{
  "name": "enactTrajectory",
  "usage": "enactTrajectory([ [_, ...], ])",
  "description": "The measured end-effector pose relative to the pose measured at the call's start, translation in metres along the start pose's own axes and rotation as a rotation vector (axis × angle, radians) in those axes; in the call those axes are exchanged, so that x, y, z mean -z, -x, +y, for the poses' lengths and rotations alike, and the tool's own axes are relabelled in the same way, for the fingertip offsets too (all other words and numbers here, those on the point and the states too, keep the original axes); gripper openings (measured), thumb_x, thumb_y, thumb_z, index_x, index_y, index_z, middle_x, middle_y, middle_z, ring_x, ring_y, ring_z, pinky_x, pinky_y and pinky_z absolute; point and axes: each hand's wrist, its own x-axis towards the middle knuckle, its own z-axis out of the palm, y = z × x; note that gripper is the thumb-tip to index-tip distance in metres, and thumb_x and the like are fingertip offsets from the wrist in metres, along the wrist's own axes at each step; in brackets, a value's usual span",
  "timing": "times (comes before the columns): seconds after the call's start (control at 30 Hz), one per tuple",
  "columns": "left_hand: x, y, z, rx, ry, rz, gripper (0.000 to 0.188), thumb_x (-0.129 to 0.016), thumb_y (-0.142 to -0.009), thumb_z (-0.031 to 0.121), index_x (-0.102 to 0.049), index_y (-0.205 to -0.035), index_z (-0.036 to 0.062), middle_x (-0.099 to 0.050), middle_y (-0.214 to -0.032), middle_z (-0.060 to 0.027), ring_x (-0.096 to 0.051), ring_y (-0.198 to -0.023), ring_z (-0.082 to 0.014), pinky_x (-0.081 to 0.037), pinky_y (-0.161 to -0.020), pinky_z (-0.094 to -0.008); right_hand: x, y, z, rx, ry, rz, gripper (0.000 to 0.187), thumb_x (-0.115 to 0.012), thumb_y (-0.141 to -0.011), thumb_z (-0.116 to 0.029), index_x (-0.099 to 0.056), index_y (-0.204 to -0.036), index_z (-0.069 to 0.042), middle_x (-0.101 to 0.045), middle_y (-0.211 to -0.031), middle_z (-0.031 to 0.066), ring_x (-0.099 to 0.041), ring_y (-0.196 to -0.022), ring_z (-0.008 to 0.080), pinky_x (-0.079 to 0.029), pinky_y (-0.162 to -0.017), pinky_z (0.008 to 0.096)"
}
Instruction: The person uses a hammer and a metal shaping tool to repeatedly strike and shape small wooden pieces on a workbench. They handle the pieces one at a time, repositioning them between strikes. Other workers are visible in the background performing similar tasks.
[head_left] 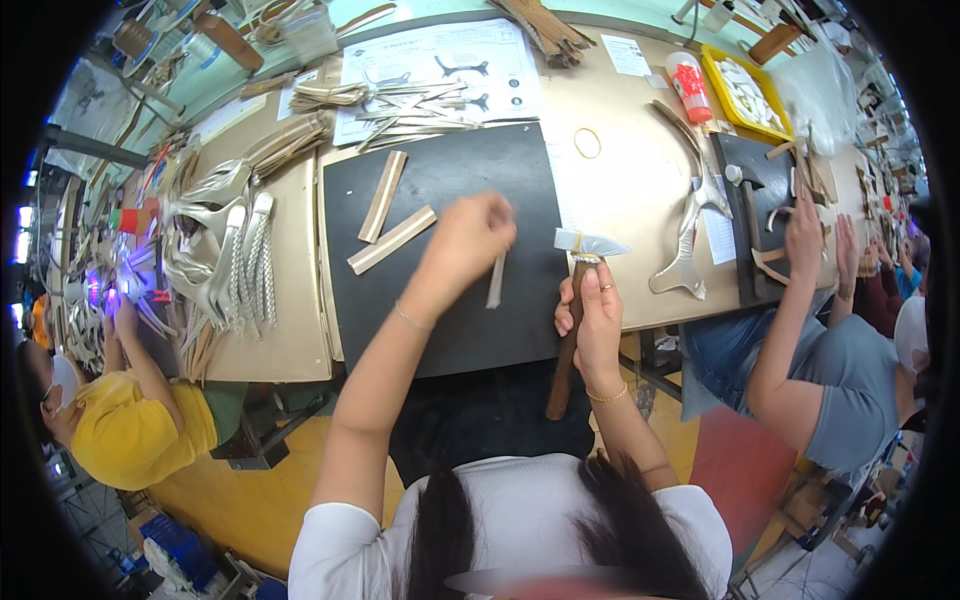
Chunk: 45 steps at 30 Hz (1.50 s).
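My right hand [594,310] is closed around the wooden handle of a hammer [566,362]. The hammer's metal head [592,243] points up, at the right edge of a black mat [440,330]. Over the mat is my left hand [468,238], its fingers pinched together and a little blurred. A narrow pale strip [495,284] hangs down from these fingers, its upper end hidden by them. Two tan strips [382,196] [392,240], each with a pale band along its length, lie on the mat left of my left hand.
Pale strips [415,112] are heaped on a printed sheet [440,60] behind the mat. Silvery straps [215,230] lie at left. To the right are a forked silvery strap [683,250], a red-and-white bottle [690,88] and a yellow tray [745,95]. People work on both sides.
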Motion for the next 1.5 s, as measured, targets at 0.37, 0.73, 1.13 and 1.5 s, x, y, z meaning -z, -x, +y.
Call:
enactTrajectory([
  [0.37,0.121,-0.031,-0.031,-0.119,-0.288,0.758,0.065,-0.085,-0.083,0.028,-0.061,-0.133,-0.0049,-0.071,-0.102,-0.0182,-0.071,-0.089,-0.0236,-0.057,-0.076,-0.0361,0.001,0.001,0.002,0.034,0.080,-0.060,0.032,-0.045,-0.112,-0.034,-0.050,-0.127,-0.006,-0.052,-0.083,0.0025,-0.046,-0.053,0.0060,-0.040,-0.047,0.0209],
  [0.73,0.096,-0.044,-0.075,-0.112,-0.336,0.611,0.025,-0.082,-0.082,0.019,-0.071,-0.092,-0.0014,-0.068,-0.079,-0.0132,-0.066,-0.074,-0.0270,-0.051,-0.072,-0.0390,-0.001,0.003,0.003,-0.018,0.166,-0.059,0.036,-0.044,-0.113,-0.030,-0.047,-0.138,-0.005,-0.053,-0.083,0.0005,-0.046,-0.057,0.0049,-0.039,-0.049,0.0197],
  [1.13,0.111,-0.008,-0.031,-0.267,-0.195,0.535,0.028,-0.072,-0.095,0.016,-0.075,-0.120,0.0037,-0.066,-0.086,-0.0067,-0.056,-0.072,-0.0148,-0.047,-0.069,-0.0299,-0.003,0.003,0.007,-0.012,0.195,-0.070,0.046,-0.045,-0.112,-0.028,-0.042,-0.152,-0.005,-0.054,-0.081,-0.0010,-0.047,-0.057,0.0034,-0.041,-0.049,0.0190],
  [1.5,-0.019,0.087,-0.037,-0.252,-0.260,0.254,0.016,-0.074,-0.087,0.005,-0.077,-0.102,0.0017,-0.067,-0.087,-0.0108,-0.065,-0.080,-0.0261,-0.051,-0.073,-0.0372,-0.004,0.015,-0.006,0.206,0.644,-0.148,0.044,-0.051,-0.108,-0.020,-0.048,-0.146,0.003,-0.061,-0.076,0.0106,-0.062,-0.069,0.0182,-0.052,-0.068,0.0348],
])
